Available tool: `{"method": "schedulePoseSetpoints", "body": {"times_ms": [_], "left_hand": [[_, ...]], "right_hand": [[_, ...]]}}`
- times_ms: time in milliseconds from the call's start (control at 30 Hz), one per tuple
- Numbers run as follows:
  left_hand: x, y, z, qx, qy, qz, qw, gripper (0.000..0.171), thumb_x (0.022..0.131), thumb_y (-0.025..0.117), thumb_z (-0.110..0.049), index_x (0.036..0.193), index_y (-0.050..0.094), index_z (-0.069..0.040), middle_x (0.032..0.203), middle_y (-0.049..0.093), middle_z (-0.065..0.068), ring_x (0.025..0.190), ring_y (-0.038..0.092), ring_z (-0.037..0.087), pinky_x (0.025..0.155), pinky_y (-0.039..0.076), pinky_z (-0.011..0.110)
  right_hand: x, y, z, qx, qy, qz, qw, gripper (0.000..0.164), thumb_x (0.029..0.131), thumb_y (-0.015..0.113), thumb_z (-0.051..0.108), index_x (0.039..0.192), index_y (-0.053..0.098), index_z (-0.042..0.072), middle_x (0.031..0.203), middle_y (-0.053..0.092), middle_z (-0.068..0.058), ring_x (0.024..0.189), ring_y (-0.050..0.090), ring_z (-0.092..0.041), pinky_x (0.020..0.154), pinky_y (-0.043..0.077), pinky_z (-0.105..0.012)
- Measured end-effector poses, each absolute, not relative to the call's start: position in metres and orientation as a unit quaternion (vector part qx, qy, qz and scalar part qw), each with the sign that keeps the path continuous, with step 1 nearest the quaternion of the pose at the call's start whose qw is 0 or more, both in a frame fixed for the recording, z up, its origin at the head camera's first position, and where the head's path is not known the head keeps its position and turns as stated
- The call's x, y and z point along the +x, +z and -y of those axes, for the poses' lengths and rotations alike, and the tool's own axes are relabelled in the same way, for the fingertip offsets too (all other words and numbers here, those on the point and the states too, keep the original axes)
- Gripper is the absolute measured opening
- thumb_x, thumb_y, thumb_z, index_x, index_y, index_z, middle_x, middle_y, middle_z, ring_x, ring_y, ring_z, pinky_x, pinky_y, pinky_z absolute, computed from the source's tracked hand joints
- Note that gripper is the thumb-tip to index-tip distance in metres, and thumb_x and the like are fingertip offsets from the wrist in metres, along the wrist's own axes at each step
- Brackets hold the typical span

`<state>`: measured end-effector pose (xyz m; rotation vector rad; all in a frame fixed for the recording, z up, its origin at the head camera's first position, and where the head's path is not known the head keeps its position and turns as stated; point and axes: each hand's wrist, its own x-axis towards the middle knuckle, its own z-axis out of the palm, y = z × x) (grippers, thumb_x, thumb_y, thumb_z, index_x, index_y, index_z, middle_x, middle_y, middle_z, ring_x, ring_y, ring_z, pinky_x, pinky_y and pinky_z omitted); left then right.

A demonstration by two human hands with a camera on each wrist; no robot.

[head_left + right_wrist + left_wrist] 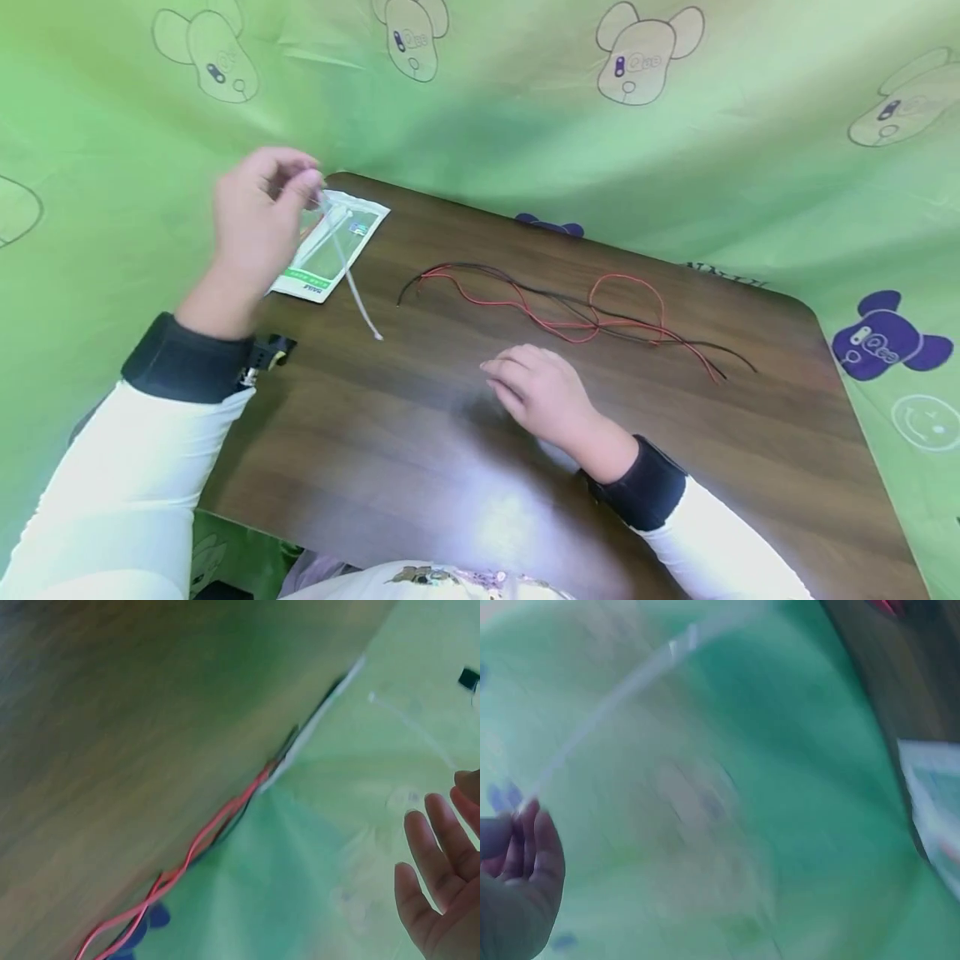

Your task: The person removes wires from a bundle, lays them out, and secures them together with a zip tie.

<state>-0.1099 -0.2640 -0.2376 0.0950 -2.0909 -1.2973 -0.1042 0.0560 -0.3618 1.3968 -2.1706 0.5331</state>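
My left hand [258,208] is raised over the far left of the table, thumb and fingertips pinching one end of a thin white cable tie [347,265]. The tie slants down to the right, its small head at the lower end. In the left wrist view the pinched tie [622,690] stretches away from the fingertips. Over the middle of the table is my right hand [543,396], holding nothing, its fingers loosely bent. The right wrist view shows its fingers [442,840] apart and relaxed. Beyond it lie loose red wires [483,302] and black wires [551,293], loosely crossing one another.
A white and green plastic packet [306,287] lies at the table's left edge, behind the left hand. The brown wooden table [390,433] is bordered by green cloth [495,150] printed with bear heads.
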Motion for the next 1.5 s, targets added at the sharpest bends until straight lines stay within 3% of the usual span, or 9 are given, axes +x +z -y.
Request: {"method": "schedulePoseSetpoints", "body": {"times_ms": [200,367,533,733,867,1000,1167,1300,1500], "left_hand": [[-0.105,-0.250,0.203,-0.094,-0.646,0.730,0.202,0.010,0.090,0.059,0.009,0.099,0.064,0.006,0.074,0.066,-0.003,0.067,0.064,0.010,0.066,0.055,0.022],[-0.116,-0.268,0.159,-0.085,-0.735,0.669,0.075,0.014,0.092,0.056,0.008,0.105,0.059,0.010,0.077,0.065,0.001,0.066,0.063,0.011,0.066,0.056,0.025],[-0.133,-0.281,0.126,-0.058,-0.821,0.568,-0.005,0.009,0.095,0.053,0.006,0.103,0.057,0.007,0.077,0.064,0.004,0.067,0.062,0.011,0.066,0.055,0.021],[-0.150,-0.294,0.096,-0.030,-0.866,0.498,-0.034,0.006,0.097,0.050,0.002,0.101,0.054,0.002,0.077,0.061,0.003,0.070,0.061,0.012,0.068,0.053,0.020],[-0.158,-0.306,0.086,-0.004,-0.882,0.469,-0.046,0.009,0.098,0.048,0.001,0.096,0.055,-0.004,0.077,0.062,0.003,0.070,0.060,0.013,0.069,0.053,0.020],[-0.167,-0.318,0.079,0.020,-0.889,0.454,-0.058,0.010,0.099,0.048,0.000,0.094,0.054,-0.006,0.079,0.062,0.004,0.071,0.061,0.013,0.069,0.053,0.020],[-0.174,-0.329,0.085,0.039,-0.882,0.463,-0.076,0.011,0.099,0.047,-0.001,0.093,0.054,-0.008,0.080,0.063,0.003,0.073,0.061,0.012,0.070,0.053,0.020],[-0.176,-0.334,0.089,0.023,-0.883,0.457,-0.101,0.015,0.099,0.045,0.001,0.091,0.054,-0.008,0.078,0.064,0.003,0.072,0.062,0.012,0.071,0.053,0.021],[-0.177,-0.338,0.094,0.004,-0.874,0.467,-0.135,0.016,0.099,0.044,0.005,0.091,0.053,-0.005,0.082,0.066,0.005,0.075,0.066,0.012,0.075,0.055,0.023]], "right_hand": [[-0.111,-0.355,-0.072,0.459,0.245,0.803,0.290,0.019,0.078,0.075,0.004,0.097,0.073,0.007,0.090,0.071,-0.005,0.084,0.066,-0.022,0.073,0.054,-0.037],[-0.118,-0.355,-0.081,0.438,0.254,0.809,0.298,0.026,0.076,0.078,0.002,0.101,0.072,0.006,0.089,0.070,-0.007,0.082,0.064,-0.024,0.071,0.053,-0.037],[-0.123,-0.362,-0.081,0.426,0.273,0.805,0.309,0.041,0.072,0.082,0.013,0.110,0.069,0.003,0.088,0.069,-0.010,0.079,0.063,-0.025,0.067,0.052,-0.037],[-0.125,-0.360,-0.090,0.396,0.327,0.785,0.346,0.054,0.080,0.076,0.034,0.117,0.064,-0.003,0.087,0.071,-0.014,0.078,0.066,-0.028,0.072,0.054,-0.040],[-0.119,-0.355,-0.094,0.382,0.403,0.753,0.353,0.050,0.087,0.066,0.039,0.107,0.068,-0.007,0.089,0.072,-0.015,0.079,0.067,-0.027,0.079,0.054,-0.032],[-0.110,-0.353,-0.102,0.368,0.454,0.723,0.367,0.035,0.091,0.067,0.028,0.094,0.073,-0.007,0.088,0.072,-0.016,0.078,0.067,-0.026,0.079,0.052,-0.025],[-0.107,-0.351,-0.107,0.342,0.480,0.725,0.357,0.012,0.087,0.067,0.001,0.094,0.072,-0.007,0.090,0.070,-0.018,0.085,0.066,-0.022,0.082,0.052,-0.023],[-0.108,-0.348,-0.115,0.310,0.535,0.722,0.312,0.019,0.083,0.060,-0.017,0.102,0.063,-0.014,0.090,0.068,-0.022,0.089,0.065,-0.011,0.082,0.053,-0.022],[-0.111,-0.342,-0.129,0.246,0.576,0.726,0.284,0.010,0.085,0.061,-0.017,0.093,0.056,-0.016,0.095,0.068,0.000,0.092,0.063,-0.005,0.082,0.051,-0.020]]}}
